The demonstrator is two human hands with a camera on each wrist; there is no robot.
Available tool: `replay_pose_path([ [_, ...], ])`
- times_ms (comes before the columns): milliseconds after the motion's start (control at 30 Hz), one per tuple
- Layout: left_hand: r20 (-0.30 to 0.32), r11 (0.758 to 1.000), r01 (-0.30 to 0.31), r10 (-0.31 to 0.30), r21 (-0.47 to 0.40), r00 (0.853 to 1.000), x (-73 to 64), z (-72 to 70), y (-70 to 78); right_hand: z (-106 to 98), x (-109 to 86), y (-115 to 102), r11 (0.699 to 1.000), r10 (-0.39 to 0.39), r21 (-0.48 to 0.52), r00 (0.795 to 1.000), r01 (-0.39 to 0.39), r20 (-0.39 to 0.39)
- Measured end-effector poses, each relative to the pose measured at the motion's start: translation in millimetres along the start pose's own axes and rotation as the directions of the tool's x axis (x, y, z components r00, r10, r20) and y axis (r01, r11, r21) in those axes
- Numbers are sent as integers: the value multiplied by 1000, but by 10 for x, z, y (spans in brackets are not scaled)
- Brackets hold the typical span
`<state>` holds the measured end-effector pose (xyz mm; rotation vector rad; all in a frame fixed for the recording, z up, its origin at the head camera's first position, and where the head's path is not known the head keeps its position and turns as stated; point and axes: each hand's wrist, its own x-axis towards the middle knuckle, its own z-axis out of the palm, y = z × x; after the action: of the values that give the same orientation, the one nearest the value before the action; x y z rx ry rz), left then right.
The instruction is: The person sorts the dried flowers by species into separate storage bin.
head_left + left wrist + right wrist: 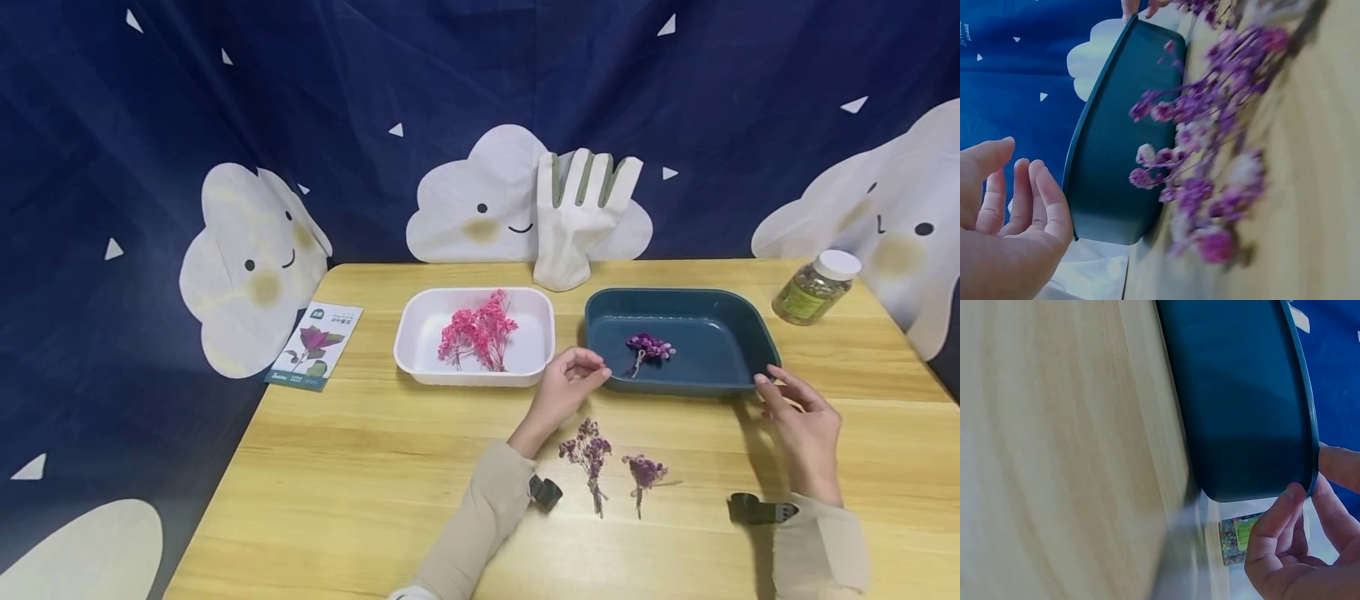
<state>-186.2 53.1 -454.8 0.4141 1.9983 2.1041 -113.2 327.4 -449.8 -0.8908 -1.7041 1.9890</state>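
Beige sleeves nearest head cam, then 2 purple sprigs on table, near side of the dark tray. Tray's long axis runs L-R, btwn the hands. R hand is nearer: thumb & fingers pinch rim at front-right corner. L hand is by front-left corner, fingers loosely bent, thumb apart; can't tell if touching. 3rd purple bunch lies inside, toward left.

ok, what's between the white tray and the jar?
The teal tray, with a purple sprig lying in it. Head view shows it.
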Motion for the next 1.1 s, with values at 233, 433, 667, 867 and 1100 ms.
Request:
replay_pose_path([
  [233,15,1000,-5,5,13,1000,-163,-19,-76,11,7,-15,999,13,34,1000,-12,-6],
  [433,37,999,28,-29,18,999,-320,-47,-120,24,21,-22,1000,12,26,1000,-11,-9],
  [667,103,995,99,-97,-17,990,-498,-79,-125,24,25,-10,1000,-2,9,1000,1,25],
  [867,135,989,146,-143,-15,980,-606,-120,-136,22,16,-18,1000,-2,-15,999,2,34],
  [1100,162,983,176,-182,51,970,-712,-146,-125,-14,-3,-20,1000,13,2,1000,-13,28],
])
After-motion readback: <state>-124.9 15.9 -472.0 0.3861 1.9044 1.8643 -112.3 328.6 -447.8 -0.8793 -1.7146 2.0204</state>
